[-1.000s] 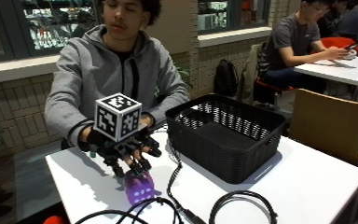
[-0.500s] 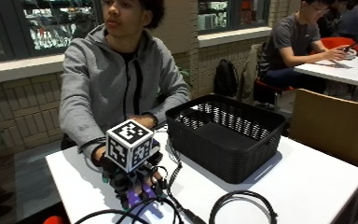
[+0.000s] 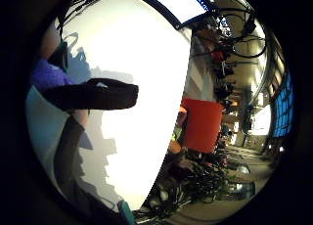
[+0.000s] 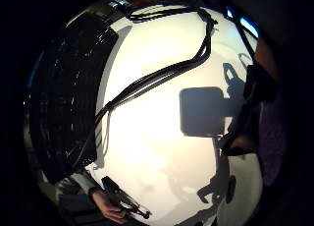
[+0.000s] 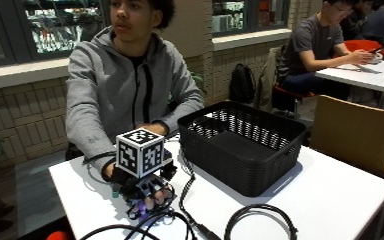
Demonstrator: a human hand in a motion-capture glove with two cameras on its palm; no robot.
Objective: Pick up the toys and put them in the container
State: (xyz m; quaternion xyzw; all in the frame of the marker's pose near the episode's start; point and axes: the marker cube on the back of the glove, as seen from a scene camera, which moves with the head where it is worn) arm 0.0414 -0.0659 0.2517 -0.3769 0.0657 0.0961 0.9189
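One gloved right hand (image 5: 145, 187) palm-down near the white table's (image 5: 338, 200) left edge, fingers curled over a purple toy (image 5: 141, 209) lying on the tabletop | black mesh basket (image 5: 242, 145) to its right, near, apart | bare hand behind the basket's left corner.

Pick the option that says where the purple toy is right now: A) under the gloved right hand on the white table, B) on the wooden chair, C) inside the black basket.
A: the purple toy shows beneath the gloved right hand, on the table beside the black basket.
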